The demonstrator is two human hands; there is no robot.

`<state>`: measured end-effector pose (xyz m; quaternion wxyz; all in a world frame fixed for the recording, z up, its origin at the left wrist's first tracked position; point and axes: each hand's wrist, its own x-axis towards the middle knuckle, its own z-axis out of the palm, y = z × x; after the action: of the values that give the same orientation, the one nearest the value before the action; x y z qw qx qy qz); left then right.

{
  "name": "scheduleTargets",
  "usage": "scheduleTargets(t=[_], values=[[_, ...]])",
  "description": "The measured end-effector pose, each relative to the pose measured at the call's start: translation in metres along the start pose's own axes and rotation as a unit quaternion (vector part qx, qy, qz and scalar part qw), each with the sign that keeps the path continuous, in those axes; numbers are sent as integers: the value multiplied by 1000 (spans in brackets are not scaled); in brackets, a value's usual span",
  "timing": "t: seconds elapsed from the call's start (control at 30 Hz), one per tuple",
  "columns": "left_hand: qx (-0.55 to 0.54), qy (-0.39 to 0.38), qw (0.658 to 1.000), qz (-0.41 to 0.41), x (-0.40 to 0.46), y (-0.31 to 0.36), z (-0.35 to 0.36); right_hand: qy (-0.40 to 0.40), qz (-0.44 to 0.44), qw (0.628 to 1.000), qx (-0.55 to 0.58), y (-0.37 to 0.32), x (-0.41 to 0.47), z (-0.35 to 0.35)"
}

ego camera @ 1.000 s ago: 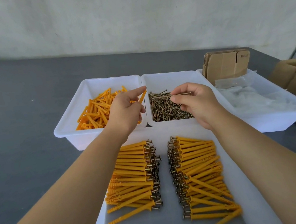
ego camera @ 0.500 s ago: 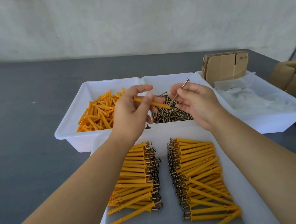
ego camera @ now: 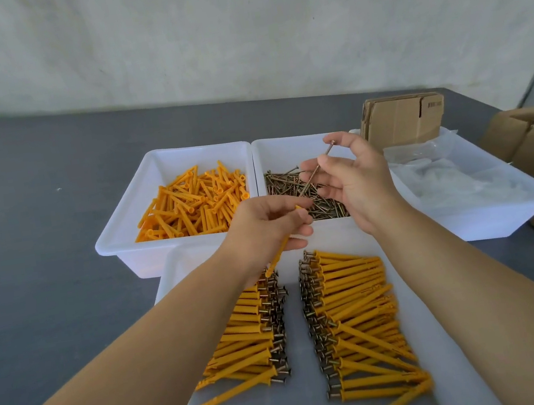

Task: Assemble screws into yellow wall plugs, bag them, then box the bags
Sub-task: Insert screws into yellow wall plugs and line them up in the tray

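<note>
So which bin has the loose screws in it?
Three white bins stand in a row behind the near tray. The screw bin is the middle one, under the right hand; it holds dark metal screws, not yellow plugs or clear bags.

Tilted yellow plug point(ego camera: 281, 250) below slanted screw point(ego camera: 318, 169)

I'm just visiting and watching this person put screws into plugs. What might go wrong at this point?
1. The right hand pinches a thin screw only at the fingertips above the screw bin; it may slip and drop back among the loose screws.
2. The left hand hides the opening of its yellow plug, so the screw tip could miss the hole.
3. Both forearms hover over the assembled rows on the tray; a low move might scatter them.
</note>
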<state>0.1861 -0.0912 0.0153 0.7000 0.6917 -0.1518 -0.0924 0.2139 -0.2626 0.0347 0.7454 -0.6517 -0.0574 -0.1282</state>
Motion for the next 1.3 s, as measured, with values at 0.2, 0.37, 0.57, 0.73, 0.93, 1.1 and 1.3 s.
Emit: scheduleTargets(t=[0.2, 0.37, 0.57, 0.73, 0.93, 1.1, 1.3], values=[[-81, 1, 997, -17, 1, 2, -1, -9, -18, 1000, -22, -2, -2, 2], [-85, 10, 996, -4, 1, 2, -2, -81, -17, 994, -75, -2, -8, 7], [-24, -1, 999, 45, 1, 10, -6, -37, -21, 991, -123, 0, -8, 12], [-35, -160, 986, 33, -10, 16, -1, 77, 22, 993, -89, 2, 1, -4], [136, -211, 967, 46, -25, 16, 25, 110, 48, 989, -89, 7, 6, -13], [441, -262, 835, 200, -33, 9, 43, 93, 48, 991, -87, 8, 5, -14], [573, -299, 747, 159, -37, 5, 52, 91, 48, 991, -88, 8, 6, -15]])
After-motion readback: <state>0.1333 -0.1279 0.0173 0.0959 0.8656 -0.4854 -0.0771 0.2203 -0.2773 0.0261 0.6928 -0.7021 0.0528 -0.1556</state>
